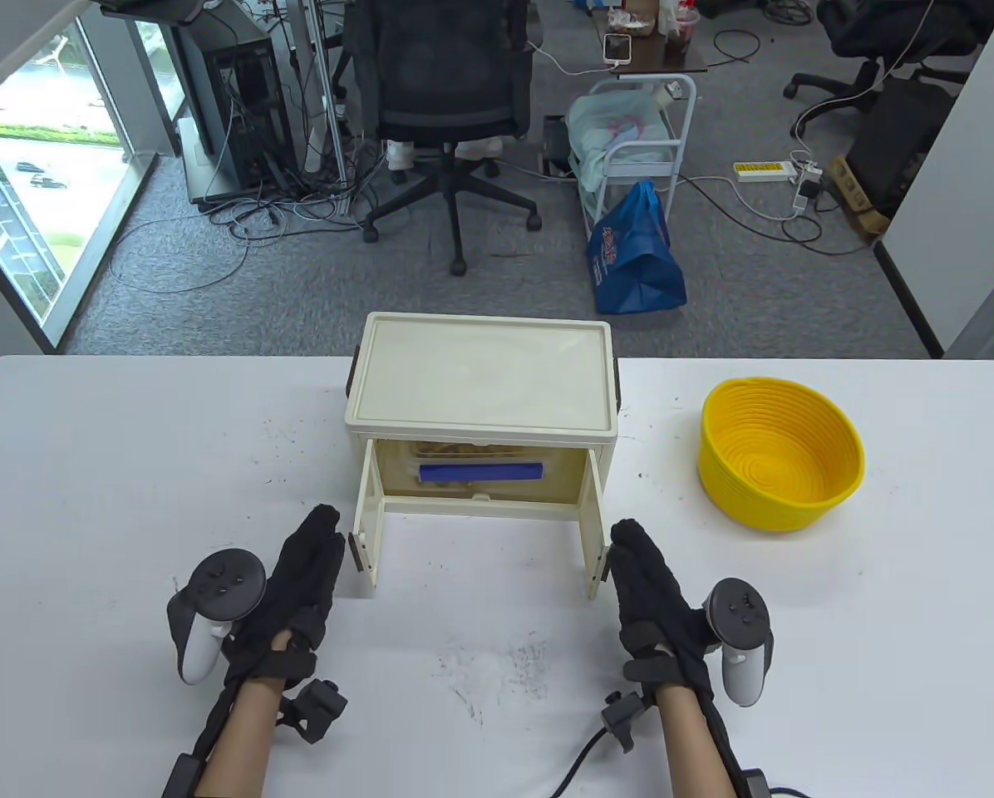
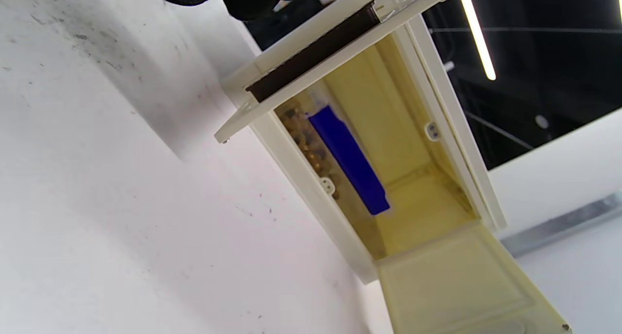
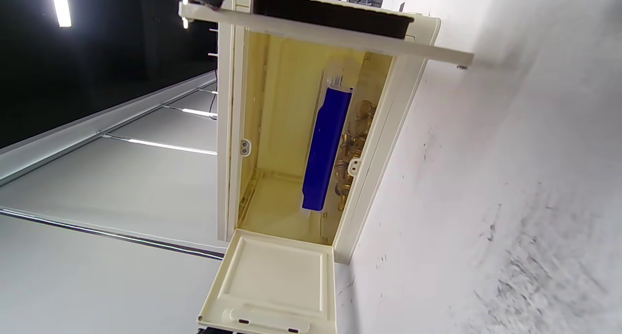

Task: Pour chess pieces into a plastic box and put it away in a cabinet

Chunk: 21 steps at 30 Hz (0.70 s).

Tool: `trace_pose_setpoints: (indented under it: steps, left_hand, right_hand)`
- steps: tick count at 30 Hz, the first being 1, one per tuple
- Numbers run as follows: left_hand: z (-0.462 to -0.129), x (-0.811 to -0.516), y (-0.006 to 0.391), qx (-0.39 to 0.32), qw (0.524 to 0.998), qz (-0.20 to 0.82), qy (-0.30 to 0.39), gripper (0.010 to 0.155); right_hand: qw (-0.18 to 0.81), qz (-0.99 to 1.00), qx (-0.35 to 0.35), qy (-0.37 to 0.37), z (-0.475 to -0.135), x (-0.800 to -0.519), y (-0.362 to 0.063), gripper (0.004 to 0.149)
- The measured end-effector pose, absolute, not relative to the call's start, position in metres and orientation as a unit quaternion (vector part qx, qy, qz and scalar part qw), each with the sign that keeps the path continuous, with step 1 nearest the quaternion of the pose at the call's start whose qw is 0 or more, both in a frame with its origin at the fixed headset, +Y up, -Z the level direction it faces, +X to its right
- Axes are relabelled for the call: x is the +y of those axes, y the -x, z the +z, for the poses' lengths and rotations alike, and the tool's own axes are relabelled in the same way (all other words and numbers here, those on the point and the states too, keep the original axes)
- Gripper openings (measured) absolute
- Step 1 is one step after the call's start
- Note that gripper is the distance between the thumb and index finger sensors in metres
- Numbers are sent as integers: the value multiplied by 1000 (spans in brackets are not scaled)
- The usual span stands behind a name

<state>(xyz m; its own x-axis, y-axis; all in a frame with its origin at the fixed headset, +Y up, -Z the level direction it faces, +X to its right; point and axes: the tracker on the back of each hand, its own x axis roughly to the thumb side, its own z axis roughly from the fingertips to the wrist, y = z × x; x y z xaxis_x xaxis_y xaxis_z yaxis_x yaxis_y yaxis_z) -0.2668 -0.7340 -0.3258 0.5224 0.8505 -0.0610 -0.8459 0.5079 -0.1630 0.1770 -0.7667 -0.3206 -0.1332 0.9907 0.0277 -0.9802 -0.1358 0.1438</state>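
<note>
Lying crosswise inside the cabinet (image 1: 480,374), plastic box (image 1: 480,472) faces the open doors.

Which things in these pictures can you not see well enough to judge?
- Clear plastic box with blue handle: table view, the cream cabinet's top hides its back.
- Chess pieces: right wrist view, too small to count.
- Left hand fingertips: the left wrist view's top edge cuts them off, so contact with the door is unclear.
</note>
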Motion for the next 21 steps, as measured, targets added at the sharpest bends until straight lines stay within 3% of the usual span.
trace_pose_setpoints:
  steps: [9,12,18,21]
  left_hand:
    - [-337,-737,250,12,885,445,135,62]
    - [-339,-731,238,4,904,407,129,59]
    - [-344,-708,194,16,955,291,62,48]
    - [-351,-704,177,24,957,282,60,48]
  right_hand:
    - [601,798,11,-42,-325,-759,-152,50]
    - [563,826,-31,-19,-323,-751,-137,44]
    - [490,871,-31,2,-329,-738,-111,45]
    - [472,881,-28,13,-335,-732,-100,45]
